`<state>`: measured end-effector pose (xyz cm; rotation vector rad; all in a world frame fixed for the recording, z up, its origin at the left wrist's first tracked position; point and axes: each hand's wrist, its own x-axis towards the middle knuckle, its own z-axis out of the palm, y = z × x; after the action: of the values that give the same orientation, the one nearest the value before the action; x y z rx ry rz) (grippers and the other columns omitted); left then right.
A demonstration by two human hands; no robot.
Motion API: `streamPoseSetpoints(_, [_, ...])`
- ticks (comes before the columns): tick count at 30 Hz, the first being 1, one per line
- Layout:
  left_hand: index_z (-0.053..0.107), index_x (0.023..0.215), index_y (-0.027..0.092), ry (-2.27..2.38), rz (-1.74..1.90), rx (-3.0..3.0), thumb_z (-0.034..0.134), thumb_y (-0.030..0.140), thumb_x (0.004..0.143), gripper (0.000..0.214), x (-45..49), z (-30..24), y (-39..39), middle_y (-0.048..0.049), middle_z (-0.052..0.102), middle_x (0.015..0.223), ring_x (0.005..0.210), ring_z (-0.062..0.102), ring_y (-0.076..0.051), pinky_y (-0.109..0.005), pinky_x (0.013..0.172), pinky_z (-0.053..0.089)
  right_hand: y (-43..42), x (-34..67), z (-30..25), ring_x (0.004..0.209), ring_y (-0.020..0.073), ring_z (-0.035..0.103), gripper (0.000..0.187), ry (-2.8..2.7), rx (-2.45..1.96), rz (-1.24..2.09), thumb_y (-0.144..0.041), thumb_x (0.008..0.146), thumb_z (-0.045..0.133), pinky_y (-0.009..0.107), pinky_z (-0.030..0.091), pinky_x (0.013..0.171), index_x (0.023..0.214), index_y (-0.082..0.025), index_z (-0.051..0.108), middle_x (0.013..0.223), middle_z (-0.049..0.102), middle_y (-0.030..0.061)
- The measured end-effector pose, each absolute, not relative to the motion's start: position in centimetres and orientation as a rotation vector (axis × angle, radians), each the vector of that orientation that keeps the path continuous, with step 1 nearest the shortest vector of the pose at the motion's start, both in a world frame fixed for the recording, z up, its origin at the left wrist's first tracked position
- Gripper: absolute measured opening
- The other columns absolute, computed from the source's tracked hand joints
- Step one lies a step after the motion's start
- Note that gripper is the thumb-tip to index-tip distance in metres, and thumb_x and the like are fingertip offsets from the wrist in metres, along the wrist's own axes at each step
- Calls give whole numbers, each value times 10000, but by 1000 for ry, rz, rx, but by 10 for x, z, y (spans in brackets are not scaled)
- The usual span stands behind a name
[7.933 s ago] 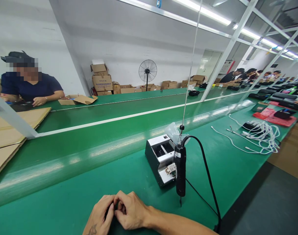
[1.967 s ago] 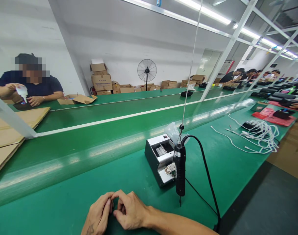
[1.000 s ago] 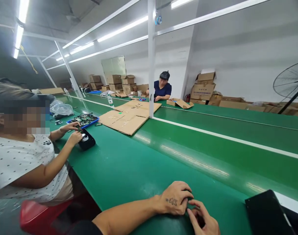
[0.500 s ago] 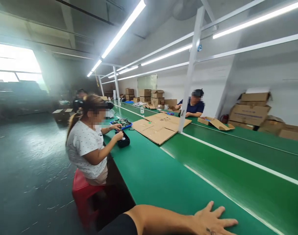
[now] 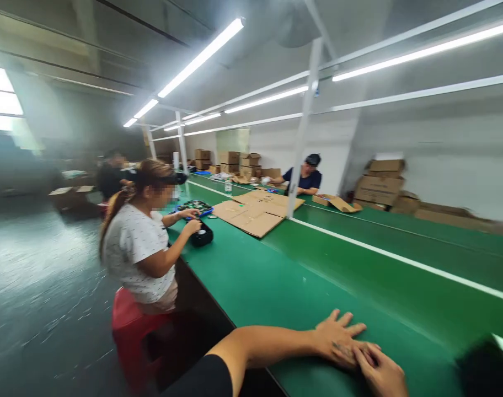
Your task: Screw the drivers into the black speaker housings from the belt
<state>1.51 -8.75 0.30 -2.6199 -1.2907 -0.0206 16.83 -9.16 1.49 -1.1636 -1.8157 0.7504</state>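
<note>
My left hand (image 5: 338, 337) rests on the green tabletop (image 5: 251, 286), fingers spread, holding nothing. A dark mark shows on its back. My right hand (image 5: 381, 370) comes in from the lower edge, its bent fingertips pressed together against the back of my left hand near the wrist. Whether anything is between those fingertips is hidden. At the lower right lies a blurred black object (image 5: 485, 366) with a pale edge; its kind cannot be made out.
A co-worker (image 5: 142, 248) on a red stool (image 5: 129, 325) works over a black tray (image 5: 202, 236) on my left. Flattened cardboard (image 5: 251, 215) lies ahead near a white post (image 5: 303, 132). Another person (image 5: 305, 177) sits across the table, with cardboard boxes (image 5: 378, 187) farther right.
The view has turned to the right. My right hand has come into view and now touches my left hand, which stays spread on the table. The black object has appeared at the lower right.
</note>
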Motion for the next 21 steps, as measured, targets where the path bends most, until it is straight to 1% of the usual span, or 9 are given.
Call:
streamPoseSetpoints(2, [459, 1495, 342, -1344, 33, -2733, 519, 546, 940, 595, 16, 11, -97, 12, 341, 1642, 1513, 286, -311, -492, 1207, 262, -104, 164, 25, 355, 181, 394, 423, -1828, -1012, 758, -524, 671, 589, 326, 307, 422, 387, -278, 395, 382, 431, 18])
streamPoseSetpoints(3, [496, 1472, 316, -1314, 42, -2773, 516, 508, 954, 553, 17, 15, -101, 14, 334, 1647, 1524, 267, -292, -473, 1224, 246, -110, 163, 28, 356, 172, 361, 456, -1816, -1012, 753, -532, 711, 568, 324, 284, 424, 400, -273, 358, 380, 394, 2])
streamPoseSetpoints(6, [520, 1458, 263, -1198, 50, -2877, 503, 426, 977, 509, 21, 18, -104, -41, 381, 1623, 1512, 295, -304, -513, 1218, 271, -124, 161, 28, 405, 160, 358, 439, -1777, -1092, 726, -444, 756, 567, 317, 282, 451, 430, -257, 340, 422, 394, -13])
streamPoseSetpoints(8, [522, 1460, 225, -1134, 47, -2917, 498, 357, 976, 502, 24, 16, -101, -94, 402, 1605, 1497, 319, -333, -566, 1197, 294, -128, 161, 23, 439, 145, 368, 391, -1782, -1130, 728, -335, 737, 593, 301, 291, 470, 440, -240, 358, 441, 399, -25])
streamPoseSetpoints(10, [513, 1469, 204, -1055, 32, -2942, 528, 294, 943, 533, 24, 10, -96, -143, 365, 1614, 1489, 319, -372, -628, 1177, 287, -127, 161, 19, 456, 126, 371, 349, -1793, -1165, 740, -248, 709, 626, 279, 291, 473, 448, -223, 395, 449, 412, -39])
streamPoseSetpoints(11, [499, 1480, 225, -1032, 16, -2942, 550, 281, 923, 563, 23, 5, -93, -133, 349, 1622, 1491, 315, -374, -627, 1180, 283, -125, 161, 18, 466, 117, 378, 320, -1798, -1179, 747, -222, 708, 632, 268, 291, 472, 463, -213, 427, 466, 440, -43])
streamPoseSetpoints(13, [488, 1479, 329, -1035, -88, -2884, 580, 297, 895, 592, 17, -9, -83, -38, 363, 1625, 1493, 332, -320, -543, 1213, 285, -120, 160, 19, 479, 104, 397, 316, -1815, -1197, 762, -198, 703, 644, 247, 294, 475, 468, -198, 433, 478, 459, -52])
streamPoseSetpoints(16, [489, 1470, 361, -979, -226, -2795, 600, 356, 880, 600, 5, -42, -63, -12, 413, 1596, 1456, 402, -288, -477, 1219, 302, -112, 157, 18, 480, 101, 397, 375, -1833, -1230, 750, -205, 650, 702, 240, 259, 463, 453, -193, 383, 447, 408, -68])
streamPoseSetpoints(21, [625, 1305, 453, -1026, -144, -2760, 640, 287, 788, 543, -3, -80, -32, 38, 624, 1412, 1281, 608, -298, -429, 1065, 498, -87, 149, -9, 467, 111, 417, 453, -1884, -1176, 881, -198, 561, 779, 245, 285, 457, 415, -202, 351, 401, 364, -78])
